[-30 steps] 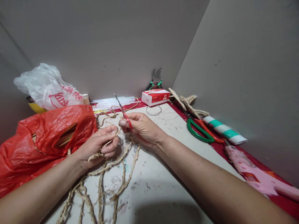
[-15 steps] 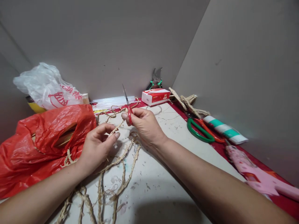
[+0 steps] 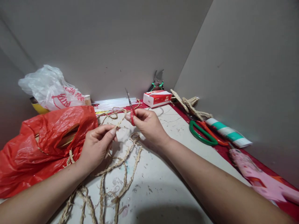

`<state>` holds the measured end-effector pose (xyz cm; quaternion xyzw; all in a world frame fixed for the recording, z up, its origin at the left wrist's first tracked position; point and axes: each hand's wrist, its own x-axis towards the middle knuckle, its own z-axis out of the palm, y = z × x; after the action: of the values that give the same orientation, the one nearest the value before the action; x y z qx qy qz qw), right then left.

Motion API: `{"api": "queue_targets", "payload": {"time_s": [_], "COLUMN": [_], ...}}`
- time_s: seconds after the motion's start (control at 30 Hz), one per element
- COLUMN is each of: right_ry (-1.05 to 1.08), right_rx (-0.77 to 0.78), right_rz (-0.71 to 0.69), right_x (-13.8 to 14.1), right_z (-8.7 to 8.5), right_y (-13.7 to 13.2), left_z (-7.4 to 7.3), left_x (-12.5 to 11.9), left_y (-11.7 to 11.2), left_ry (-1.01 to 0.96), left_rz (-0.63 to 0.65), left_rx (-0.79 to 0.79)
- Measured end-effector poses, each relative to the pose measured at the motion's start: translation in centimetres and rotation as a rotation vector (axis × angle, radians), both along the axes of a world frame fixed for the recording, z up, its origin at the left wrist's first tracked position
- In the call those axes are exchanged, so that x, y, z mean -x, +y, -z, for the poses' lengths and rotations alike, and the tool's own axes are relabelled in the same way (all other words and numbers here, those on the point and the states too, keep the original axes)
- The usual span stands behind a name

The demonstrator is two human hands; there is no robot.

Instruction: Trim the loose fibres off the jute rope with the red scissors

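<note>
Left hand (image 3: 99, 146), centre-left of frame, pinched nearly closed on cord (image 3: 121, 120), which spans mid-frame to the right hand (image 3: 149, 126); that one, at centre, is curled round scissors (image 3: 132, 115), blades (image 3: 129, 98) up. Advise: cord taut, left hand clear of blades.

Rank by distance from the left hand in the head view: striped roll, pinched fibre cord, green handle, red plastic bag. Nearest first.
From the left hand:
1. Fibre cord: touching, between thumb and finger.
2. Red plastic bag: just left.
3. Green handle: well to the right, past the right hand.
4. Striped roll: farther right, beyond the green handle.
</note>
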<state>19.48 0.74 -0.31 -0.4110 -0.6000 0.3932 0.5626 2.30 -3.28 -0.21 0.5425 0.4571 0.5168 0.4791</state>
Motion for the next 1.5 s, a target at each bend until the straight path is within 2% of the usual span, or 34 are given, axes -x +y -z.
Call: {"api": "queue_targets", "payload": {"time_s": [0.1, 0.2, 0.27, 0.37, 0.5, 0.77, 1.1, 1.3, 1.5], "right_ry": [-0.418, -0.793, -0.952, -1.084, -1.176, -1.255, -1.229, -1.174, -1.194], "right_rx": [-0.246, -0.464, -0.543, -0.593, -0.623, -0.623, -0.601, -0.533, -0.554], "right_rz": [0.055, 0.034, 0.021, 0.056, 0.117, 0.141, 0.133, 0.106, 0.138], "right_x": [-0.9, -1.4, -1.6, -1.7, -2.0, -1.9, -1.6, -1.4, -1.4], "right_z": [0.2, 0.3, 0.3, 0.2, 0.1, -0.2, 0.0, 0.3, 0.1], "right_y": [0.0, 0.0, -0.1, -0.2, -0.2, -0.3, -0.3, -0.3, -0.4], "left_z": [0.1, 0.4, 0.5, 0.6, 0.6, 0.9, 0.8, 0.4, 0.5], "left_x": [0.2, 0.6, 0.7, 0.7, 0.5, 0.6, 0.5, 0.2, 0.1], "left_y": [0.6, 1.1, 1.3, 1.3, 1.2, 1.2, 1.3, 1.2, 1.2], "left_ry": [-0.017, 0.002, 0.008, -0.011, -0.031, -0.095, -0.156, -0.228, -0.238], "left_rz": [-0.085, -0.129, -0.141, -0.138, -0.128, -0.070, -0.080, -0.056, -0.068], "left_rx": [-0.053, -0.059, -0.056, -0.046, -0.040, -0.030, 0.022, 0.072, 0.074]}}
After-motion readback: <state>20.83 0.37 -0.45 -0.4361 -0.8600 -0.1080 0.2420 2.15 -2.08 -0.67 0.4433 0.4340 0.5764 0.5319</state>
